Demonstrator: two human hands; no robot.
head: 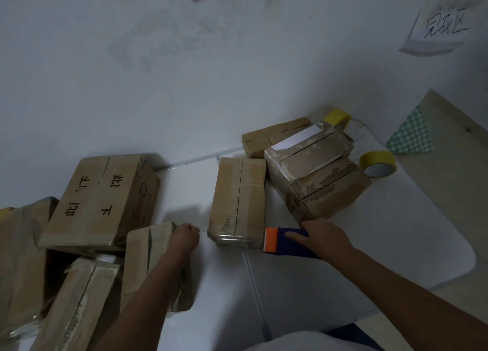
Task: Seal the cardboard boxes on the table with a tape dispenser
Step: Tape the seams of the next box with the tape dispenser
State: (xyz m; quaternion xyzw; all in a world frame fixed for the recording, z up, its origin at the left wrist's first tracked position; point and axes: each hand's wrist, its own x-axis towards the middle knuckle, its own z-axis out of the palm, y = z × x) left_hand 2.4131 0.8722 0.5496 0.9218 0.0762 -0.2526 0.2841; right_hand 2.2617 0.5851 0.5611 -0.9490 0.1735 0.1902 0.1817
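- Step in hand, as I judge it: between boxes. My right hand (323, 238) grips the dispenser (286, 242), fingers wrapped round its blue body, orange end touching the near right corner of the middle box (239, 200).
- Middle box lies flat on the table (303, 284), centre seam showing, shiny tape across its near end; whether the seam itself is taped, can't tell.
- My left hand (184, 237) grips the top corner of a small box (150, 261) standing on end at left, fingers curled over its edge.
- Next move, my guess: pull the small box to the open table patch, lay it seam up, hold it down, then run the dispenser along the seam.
- Boxes all look closed; contents hidden. A big box (105, 200) with printed characters sits behind the small one.
- More boxes in a stack (311, 165) at right, white paper on top.
- Two yellow tape rolls (379, 164) beside the stack.
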